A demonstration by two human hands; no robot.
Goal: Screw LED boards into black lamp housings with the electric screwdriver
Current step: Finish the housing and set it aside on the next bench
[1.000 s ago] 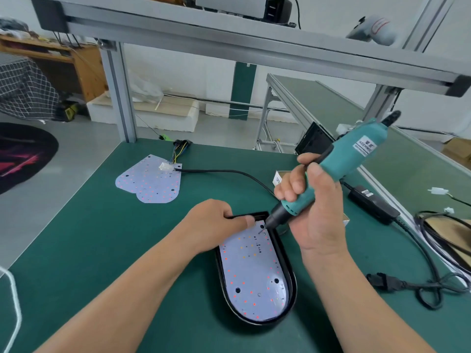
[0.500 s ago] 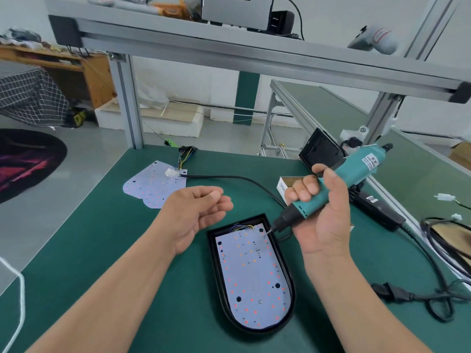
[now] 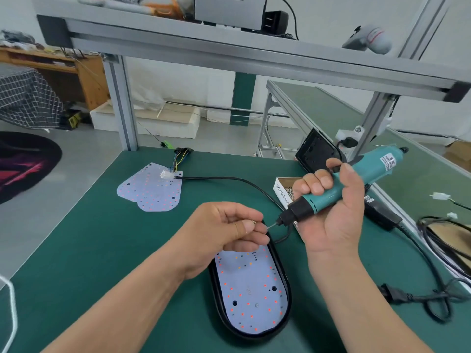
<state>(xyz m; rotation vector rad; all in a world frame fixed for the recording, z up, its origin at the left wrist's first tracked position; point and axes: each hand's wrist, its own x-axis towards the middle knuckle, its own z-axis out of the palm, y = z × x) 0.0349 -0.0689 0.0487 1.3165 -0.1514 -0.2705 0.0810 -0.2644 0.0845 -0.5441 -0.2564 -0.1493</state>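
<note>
A black lamp housing (image 3: 283,272) lies on the green bench with a pale LED board (image 3: 251,289) seated inside it. My right hand (image 3: 331,215) grips the teal electric screwdriver (image 3: 341,184), lifted off the board and tilted, its bit pointing left. My left hand (image 3: 226,230) hovers over the housing's far end and pinches a small screw (image 3: 252,221) between thumb and fingers, right at the bit tip. My left hand hides the board's far end.
Loose LED boards (image 3: 150,191) with a wired connector lie at the back left. A small box of screws (image 3: 285,189) and an upright spare housing (image 3: 316,151) stand behind the screwdriver. Black power cables (image 3: 433,296) coil at the right. An aluminium frame crosses overhead.
The screwdriver has lifted off the board's far corner. My left hand let go of the housing rim, opened, and now pinches a screw at the bit tip.
</note>
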